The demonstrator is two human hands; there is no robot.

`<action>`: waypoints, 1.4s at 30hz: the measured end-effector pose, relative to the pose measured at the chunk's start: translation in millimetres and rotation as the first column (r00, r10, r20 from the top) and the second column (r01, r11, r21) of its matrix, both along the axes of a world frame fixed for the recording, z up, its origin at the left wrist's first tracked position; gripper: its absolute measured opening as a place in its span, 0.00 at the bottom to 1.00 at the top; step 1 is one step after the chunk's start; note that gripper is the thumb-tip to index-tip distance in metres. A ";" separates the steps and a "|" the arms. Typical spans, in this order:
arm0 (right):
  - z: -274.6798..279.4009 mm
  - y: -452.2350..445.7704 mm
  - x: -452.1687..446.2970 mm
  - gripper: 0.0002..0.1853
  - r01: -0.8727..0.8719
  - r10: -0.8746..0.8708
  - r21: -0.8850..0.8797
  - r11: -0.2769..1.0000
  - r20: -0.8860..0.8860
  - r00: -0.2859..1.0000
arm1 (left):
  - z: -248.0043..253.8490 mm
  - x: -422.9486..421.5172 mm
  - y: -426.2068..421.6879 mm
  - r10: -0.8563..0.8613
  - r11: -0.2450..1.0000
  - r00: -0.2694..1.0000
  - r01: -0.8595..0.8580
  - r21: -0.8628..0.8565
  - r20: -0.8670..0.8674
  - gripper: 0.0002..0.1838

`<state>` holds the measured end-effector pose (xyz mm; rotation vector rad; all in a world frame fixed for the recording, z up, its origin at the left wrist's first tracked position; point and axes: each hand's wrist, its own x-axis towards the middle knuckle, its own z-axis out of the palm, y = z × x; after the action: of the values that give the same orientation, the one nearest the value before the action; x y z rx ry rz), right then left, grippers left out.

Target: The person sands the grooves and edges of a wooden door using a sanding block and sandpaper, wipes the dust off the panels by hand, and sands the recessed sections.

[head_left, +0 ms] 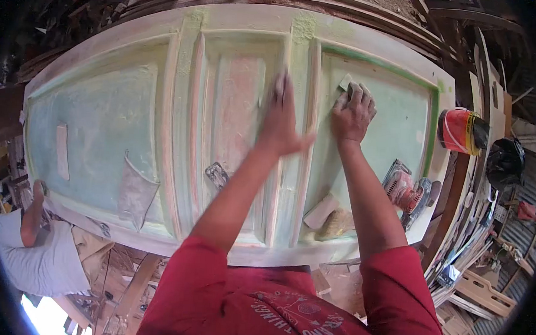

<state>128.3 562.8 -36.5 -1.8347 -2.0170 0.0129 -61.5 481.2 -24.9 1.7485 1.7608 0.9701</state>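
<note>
A large panelled door [182,102] lies flat before me, its surface patchy green, pink and white. Over the middle panel's right moulding is my left hand [281,116], blurred, with the thumb spread out to the right; whether anything lies under its fingers is hidden. My right hand [352,114] rests on the right panel with its fingers bent over a small pale piece [346,82], which sticks out at the upper left of the fingertips. Below that hand, a red sander [405,188] sits near the panel's lower right corner.
A red and yellow bucket [458,131] stands at the door's right edge, beside a black bag [506,163]. On the door lie a grey cloth [138,191], a pale strip [63,152] and a block [321,211]. Another person [39,249] is at the lower left.
</note>
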 end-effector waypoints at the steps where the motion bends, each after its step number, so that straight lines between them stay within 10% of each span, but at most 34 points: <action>1: 1.0 -2.2 0.0 0.21 0.004 -0.004 -0.003 1.000 -0.007 1.000 | -4.7 -4.9 21.1 0.011 1.000 1.000 -0.011 0.013 -0.007 0.81; 9: -4.8 3.1 3.4 0.21 0.000 0.000 0.035 0.999 0.013 1.000 | 33.4 30.4 -154.8 -0.081 0.988 0.976 0.106 -0.116 0.203 0.83; 17: -0.8 -2.0 3.6 0.22 0.003 -0.003 -0.010 1.000 0.004 1.000 | 5.3 3.4 -32.5 0.000 0.997 0.995 0.007 -0.072 0.100 0.76; 23: -4.7 -2.1 4.7 0.22 -0.008 0.007 0.023 1.000 0.012 1.000 | 36.0 35.6 -190.6 -0.063 0.977 0.974 0.104 -0.188 0.216 0.77; 29: -3.8 -1.8 5.5 0.22 -0.011 0.011 0.018 1.000 0.010 1.000 | 6.8 12.0 -45.1 -0.025 0.999 0.999 0.026 -0.020 0.024 0.76; 38: -0.8 -2.2 3.5 0.21 0.012 -0.012 0.015 1.000 0.008 1.000 | 19.5 13.3 -134.2 -0.229 0.962 0.973 0.222 -0.162 -0.031 0.74; 42: -3.1 -0.9 6.1 0.20 0.005 -0.004 0.028 1.000 -0.008 1.000 | -18.6 -22.9 26.9 -0.119 0.987 0.974 0.138 0.086 -0.193 0.70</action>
<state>134.4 561.9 -39.5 -1.8191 -1.9975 -0.0090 -84.5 508.2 -43.5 2.0479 1.7108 0.8758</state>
